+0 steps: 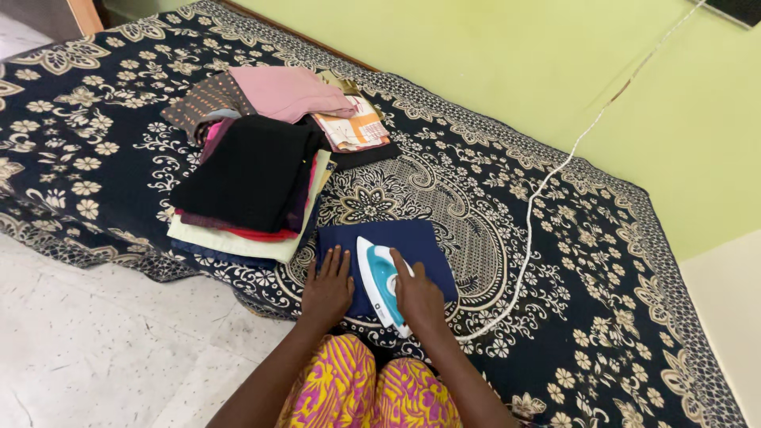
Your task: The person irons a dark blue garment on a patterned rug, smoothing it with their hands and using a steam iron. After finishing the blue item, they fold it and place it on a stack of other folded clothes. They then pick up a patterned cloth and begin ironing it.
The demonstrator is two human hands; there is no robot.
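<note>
Ironing: right hand (418, 297) grips the white-and-teal iron (379, 281) on a folded navy cloth (412, 242).
Left hand: left hand (326, 287) lies flat, fingers spread, on the cloth's near-left edge.
Surface: dark floral bedspread (555, 261) under the cloth.
Stack: folded clothes (254, 182) just left of and beyond the cloth.
Cord: white cord (529, 214) trails right of the cloth, up the green wall (491, 63).
Floor: speckled pale floor (103, 349) left of the cloth.
</note>
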